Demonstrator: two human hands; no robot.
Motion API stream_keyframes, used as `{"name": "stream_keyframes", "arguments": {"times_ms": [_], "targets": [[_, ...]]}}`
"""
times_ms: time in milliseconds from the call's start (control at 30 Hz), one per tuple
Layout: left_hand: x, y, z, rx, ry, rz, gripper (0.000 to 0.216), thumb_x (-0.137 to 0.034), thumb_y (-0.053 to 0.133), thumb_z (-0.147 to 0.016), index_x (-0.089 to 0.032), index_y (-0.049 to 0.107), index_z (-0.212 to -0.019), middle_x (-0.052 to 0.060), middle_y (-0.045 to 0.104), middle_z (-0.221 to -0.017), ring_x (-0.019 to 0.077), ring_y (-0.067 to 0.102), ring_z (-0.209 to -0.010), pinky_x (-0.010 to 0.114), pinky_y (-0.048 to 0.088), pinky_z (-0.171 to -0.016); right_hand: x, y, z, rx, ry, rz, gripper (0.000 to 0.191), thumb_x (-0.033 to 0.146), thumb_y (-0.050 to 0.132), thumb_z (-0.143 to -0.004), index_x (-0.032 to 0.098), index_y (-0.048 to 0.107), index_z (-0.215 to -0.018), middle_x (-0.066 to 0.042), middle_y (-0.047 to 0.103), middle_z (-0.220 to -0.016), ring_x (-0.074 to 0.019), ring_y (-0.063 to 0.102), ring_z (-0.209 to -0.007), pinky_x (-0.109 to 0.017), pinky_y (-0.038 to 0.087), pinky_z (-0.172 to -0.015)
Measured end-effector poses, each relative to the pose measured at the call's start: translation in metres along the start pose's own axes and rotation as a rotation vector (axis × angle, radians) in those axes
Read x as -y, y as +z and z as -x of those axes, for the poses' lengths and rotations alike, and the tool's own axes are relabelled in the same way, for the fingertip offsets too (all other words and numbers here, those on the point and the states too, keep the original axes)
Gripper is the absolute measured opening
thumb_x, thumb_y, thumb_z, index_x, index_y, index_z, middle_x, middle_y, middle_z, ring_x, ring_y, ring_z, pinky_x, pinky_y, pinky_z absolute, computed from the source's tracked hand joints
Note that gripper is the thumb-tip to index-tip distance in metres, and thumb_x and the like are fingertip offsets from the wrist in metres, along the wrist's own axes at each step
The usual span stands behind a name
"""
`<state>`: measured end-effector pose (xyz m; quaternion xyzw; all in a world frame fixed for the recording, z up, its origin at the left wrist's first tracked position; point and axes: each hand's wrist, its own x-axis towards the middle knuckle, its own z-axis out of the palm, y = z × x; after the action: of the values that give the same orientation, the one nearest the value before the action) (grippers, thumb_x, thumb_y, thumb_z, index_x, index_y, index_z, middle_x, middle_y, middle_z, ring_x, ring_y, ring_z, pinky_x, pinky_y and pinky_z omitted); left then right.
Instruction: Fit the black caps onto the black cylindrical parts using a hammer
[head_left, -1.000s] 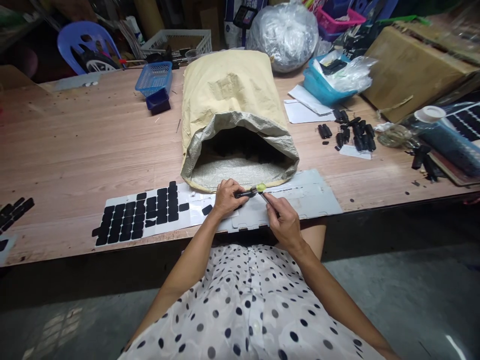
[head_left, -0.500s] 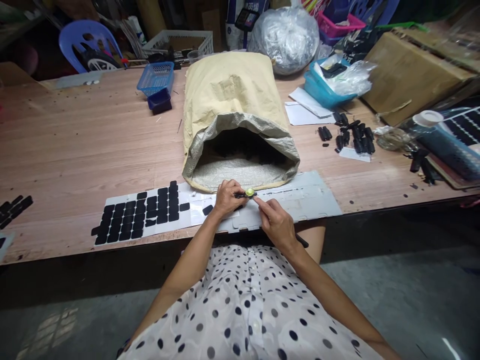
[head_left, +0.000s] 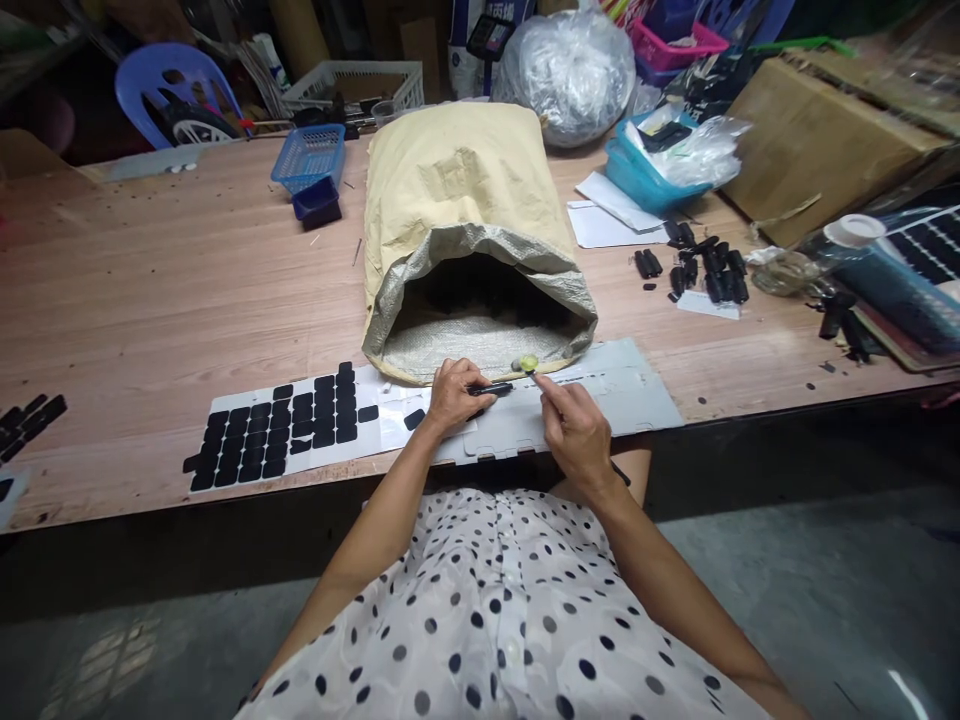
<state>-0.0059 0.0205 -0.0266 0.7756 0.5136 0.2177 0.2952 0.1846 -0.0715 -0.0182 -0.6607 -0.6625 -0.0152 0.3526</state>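
My left hand (head_left: pixel 452 395) rests on the grey board (head_left: pixel 637 395), its thumb and fingers closed on a slim black piece (head_left: pixel 495 388) that points right. In my right hand (head_left: pixel 577 430) is a small mallet (head_left: pixel 529 364) with a yellow-green round face and a grey end; its dark handle comes out below the palm. The index finger stretches along it toward the head. The mallet head is up and right of the black piece, apart from it, before the mouth of a large yellow sack (head_left: pixel 457 160). Dark contents inside the sack cannot be made out.
Left of my hands lies a white sheet of black rounded stickers (head_left: pixel 255 440). Small black parts (head_left: pixel 712 270) are heaped at the right, near a teal basket (head_left: pixel 649 175) and a cardboard box (head_left: pixel 832 140). Blue baskets (head_left: pixel 307 160) stand behind, left of the sack.
My right hand has moved the mallet right and away from the black piece, which now shows more fully. My left hand has stayed in place.
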Motion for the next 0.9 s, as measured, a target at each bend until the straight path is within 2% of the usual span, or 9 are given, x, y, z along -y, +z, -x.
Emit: {"name": "stream_keyframes", "arguments": {"times_ms": [133,300,567,700,767,800,900], "targets": [[0.0,-0.001,0.0,-0.003,-0.009,0.001,0.01,-0.026,0.082,-0.074,-0.025,0.077,-0.082,0.002,0.066,-0.092,0.0248,0.052,-0.098,0.041,0.044,-0.093,-0.028,0.009,-0.03,-0.025,0.055,0.141,0.039,0.022,0.047,-0.097,0.03,0.074,-0.124,-0.006,0.064,-0.088,-0.0184,0.057,-0.076,-0.028,0.039,-0.064],[0.0,0.0,0.0,-0.021,0.002,-0.002,0.009,-0.026,0.082,-0.073,-0.024,0.076,-0.08,0.002,0.066,-0.09,0.0245,0.053,-0.096,0.041,0.045,-0.092,-0.061,0.029,-0.051,0.046,0.051,0.246,0.038,0.017,0.048,-0.093,0.027,0.077,-0.117,-0.009,0.063,-0.086,-0.0229,0.051,-0.082,-0.032,0.036,-0.071],[0.011,0.001,-0.003,-0.054,0.062,-0.022,0.007,-0.028,0.079,-0.077,-0.024,0.076,-0.082,0.003,0.067,-0.092,0.0243,0.054,-0.096,0.04,0.045,-0.092,-0.06,0.04,-0.047,0.093,0.04,0.303,0.036,0.021,0.048,-0.094,0.027,0.074,-0.119,-0.01,0.058,-0.092,-0.025,0.045,-0.087,-0.035,0.031,-0.074],[-0.003,-0.007,0.01,-0.079,0.147,0.076,0.009,-0.03,0.077,-0.082,-0.022,0.073,-0.086,0.005,0.07,-0.099,0.0243,0.058,-0.1,0.041,0.046,-0.094,-0.059,0.039,-0.049,0.118,0.04,0.321,0.035,0.023,0.049,-0.094,0.026,0.072,-0.12,-0.01,0.058,-0.094,-0.0254,0.045,-0.089,-0.035,0.03,-0.074],[-0.018,-0.011,0.029,-0.01,0.215,0.194,0.014,-0.034,0.073,-0.086,-0.021,0.073,-0.091,0.006,0.071,-0.1,0.0235,0.061,-0.099,0.039,0.048,-0.093,-0.058,0.038,-0.05,0.125,0.041,0.321,0.035,0.023,0.048,-0.094,0.025,0.071,-0.12,-0.01,0.058,-0.095,-0.0257,0.045,-0.089,-0.035,0.03,-0.075],[-0.026,-0.012,0.041,0.076,0.236,0.269,0.018,-0.037,0.071,-0.088,-0.021,0.073,-0.094,0.006,0.072,-0.098,0.0223,0.062,-0.096,0.037,0.049,-0.089,-0.058,0.038,-0.05,0.128,0.043,0.321,0.035,0.024,0.047,-0.095,0.024,0.071,-0.12,-0.01,0.058,-0.095,-0.0259,0.045,-0.09,-0.035,0.03,-0.075],[-0.039,-0.002,0.08,0.471,0.168,0.485,0.028,-0.045,0.065,-0.091,-0.02,0.072,-0.1,0.002,0.072,-0.087,0.0169,0.063,-0.078,0.029,0.05,-0.076,-0.055,0.038,-0.051,0.135,0.059,0.327,0.035,0.024,0.046,-0.095,0.024,0.071,-0.12,-0.011,0.059,-0.097,-0.0267,0.046,-0.092,-0.035,0.031,-0.075]]}}
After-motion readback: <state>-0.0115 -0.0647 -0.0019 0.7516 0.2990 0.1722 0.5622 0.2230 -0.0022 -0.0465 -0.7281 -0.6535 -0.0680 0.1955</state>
